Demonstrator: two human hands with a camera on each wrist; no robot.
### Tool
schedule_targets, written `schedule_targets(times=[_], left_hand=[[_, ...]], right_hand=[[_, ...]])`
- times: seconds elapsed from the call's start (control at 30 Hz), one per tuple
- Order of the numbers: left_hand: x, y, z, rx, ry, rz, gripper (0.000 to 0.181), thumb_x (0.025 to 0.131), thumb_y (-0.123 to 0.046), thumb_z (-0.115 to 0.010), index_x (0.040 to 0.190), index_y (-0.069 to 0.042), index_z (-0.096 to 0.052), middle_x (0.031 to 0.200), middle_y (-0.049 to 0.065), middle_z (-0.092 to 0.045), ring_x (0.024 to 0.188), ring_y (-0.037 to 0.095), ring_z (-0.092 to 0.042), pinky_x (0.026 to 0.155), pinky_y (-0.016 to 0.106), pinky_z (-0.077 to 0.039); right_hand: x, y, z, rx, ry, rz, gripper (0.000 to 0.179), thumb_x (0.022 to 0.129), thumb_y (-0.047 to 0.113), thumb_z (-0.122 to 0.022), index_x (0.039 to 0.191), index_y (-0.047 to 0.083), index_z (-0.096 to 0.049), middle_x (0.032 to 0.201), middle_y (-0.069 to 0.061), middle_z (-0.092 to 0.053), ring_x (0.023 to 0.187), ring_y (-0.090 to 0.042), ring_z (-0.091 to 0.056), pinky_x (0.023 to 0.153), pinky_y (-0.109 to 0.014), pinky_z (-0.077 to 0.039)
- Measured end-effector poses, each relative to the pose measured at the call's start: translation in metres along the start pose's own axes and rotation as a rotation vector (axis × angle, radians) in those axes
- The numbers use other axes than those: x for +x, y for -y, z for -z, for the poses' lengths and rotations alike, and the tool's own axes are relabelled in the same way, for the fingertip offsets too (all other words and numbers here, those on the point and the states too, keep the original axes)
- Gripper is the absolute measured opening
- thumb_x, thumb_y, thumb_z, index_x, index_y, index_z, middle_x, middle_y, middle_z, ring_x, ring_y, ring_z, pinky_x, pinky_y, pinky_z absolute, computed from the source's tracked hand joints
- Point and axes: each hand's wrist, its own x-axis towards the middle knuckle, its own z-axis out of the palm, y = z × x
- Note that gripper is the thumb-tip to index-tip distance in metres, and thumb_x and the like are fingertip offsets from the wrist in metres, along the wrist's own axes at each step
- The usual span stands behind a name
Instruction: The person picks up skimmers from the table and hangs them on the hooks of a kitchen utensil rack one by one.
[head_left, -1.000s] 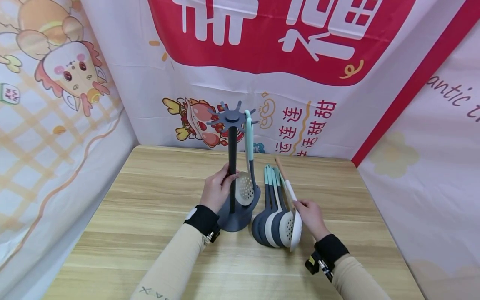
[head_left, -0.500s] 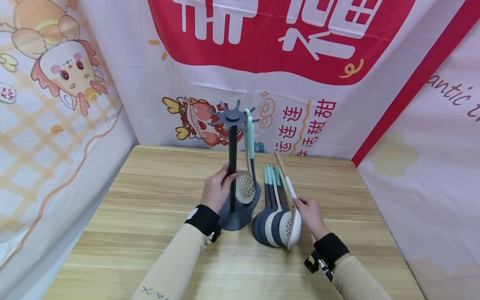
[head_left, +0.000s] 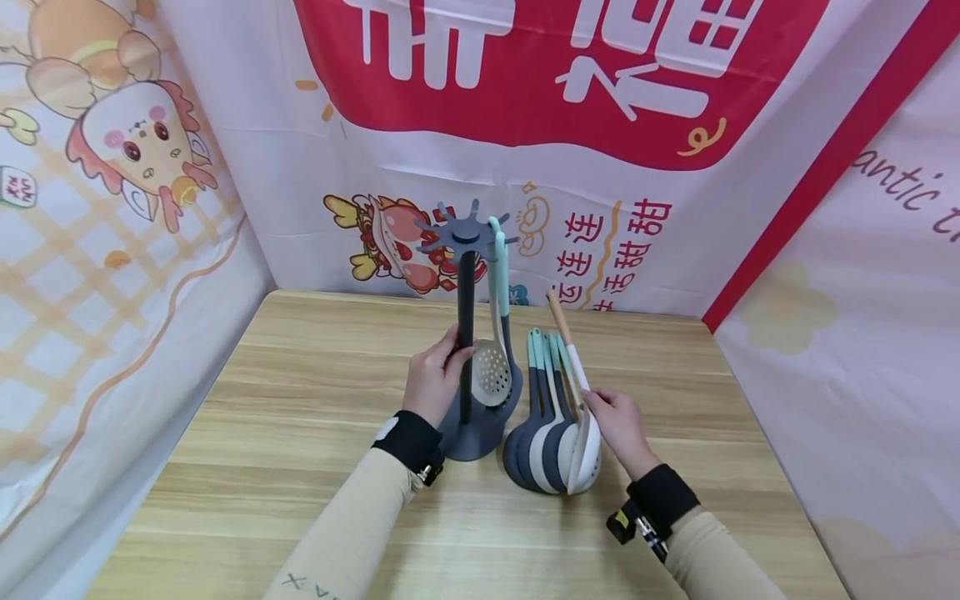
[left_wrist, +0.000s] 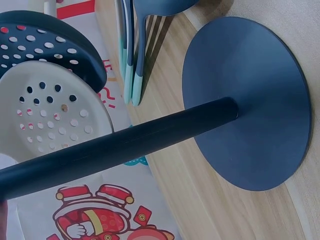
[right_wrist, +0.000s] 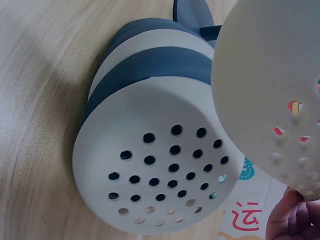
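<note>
In the head view, my left hand (head_left: 437, 379) grips the dark post (head_left: 465, 325) of an upright utensil rack with a spoked top (head_left: 463, 236). A pale skimmer (left_wrist: 55, 117) and a dark skimmer (left_wrist: 50, 42) hang on it by teal handles. My right hand (head_left: 617, 427) pinches a white skimmer (head_left: 582, 457) low on its handle, which ends in wood (head_left: 559, 318). In the right wrist view, this skimmer's bowl is raised beside a pale slotted skimmer (right_wrist: 155, 115), the front one in a nested row of ladles and skimmers.
The nested row (head_left: 534, 458) lies on the wooden table (head_left: 315, 492), just right of the round rack base (left_wrist: 250, 100), handles toward the back. Printed cloths (head_left: 420, 158) hang behind and at both sides of the table.
My right hand has raised the white skimmer slightly and shifted its bowl left, over the front of the nested row. My left hand stays on the post.
</note>
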Motion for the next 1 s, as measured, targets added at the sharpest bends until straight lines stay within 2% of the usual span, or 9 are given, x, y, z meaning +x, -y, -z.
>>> schedule_targets(times=[0.23, 0.57, 0.7, 1.0], left_hand=[[-0.001, 0.000, -0.002, 0.014, -0.018, -0.001, 0.025, 0.096, -0.011, -0.064, 0.119, -0.002, -0.067, 0.104, 0.013, -0.076, 0.096, 0.027, -0.074, 0.081, 0.038, -0.060], [0.000, -0.001, -0.003, 0.016, -0.039, -0.003, 0.025, 0.095, -0.010, -0.065, 0.118, 0.000, -0.068, 0.103, 0.014, -0.076, 0.095, 0.027, -0.074, 0.080, 0.038, -0.060], [0.000, -0.002, -0.002, 0.034, -0.021, 0.018, 0.024, 0.095, -0.010, -0.065, 0.117, -0.002, -0.067, 0.103, 0.014, -0.076, 0.094, 0.027, -0.074, 0.080, 0.039, -0.061], [0.003, -0.008, -0.002, 0.066, 0.080, 0.102, 0.019, 0.100, -0.014, -0.058, 0.116, -0.005, -0.062, 0.103, 0.012, -0.074, 0.094, 0.025, -0.073, 0.082, 0.041, -0.061]], right_hand=[[-0.003, 0.006, 0.000, 0.016, -0.016, 0.028, 0.038, 0.100, 0.028, -0.055, 0.116, -0.003, -0.070, 0.104, -0.018, -0.072, 0.093, -0.023, -0.064, 0.073, -0.022, -0.048], [-0.007, 0.018, 0.003, 0.098, -0.013, 0.032, 0.037, 0.100, 0.028, -0.057, 0.117, -0.003, -0.069, 0.100, -0.016, -0.074, 0.072, -0.004, -0.059, 0.064, -0.019, -0.050], [-0.009, 0.023, 0.003, 0.118, -0.009, 0.035, 0.037, 0.100, 0.027, -0.057, 0.120, -0.002, -0.068, 0.102, -0.017, -0.073, 0.075, -0.005, -0.060, 0.065, -0.019, -0.051], [-0.014, 0.033, 0.000, 0.140, -0.003, 0.038, 0.036, 0.101, 0.024, -0.057, 0.124, -0.002, -0.066, 0.114, -0.021, -0.070, 0.093, -0.018, -0.064, 0.075, -0.019, -0.051]])
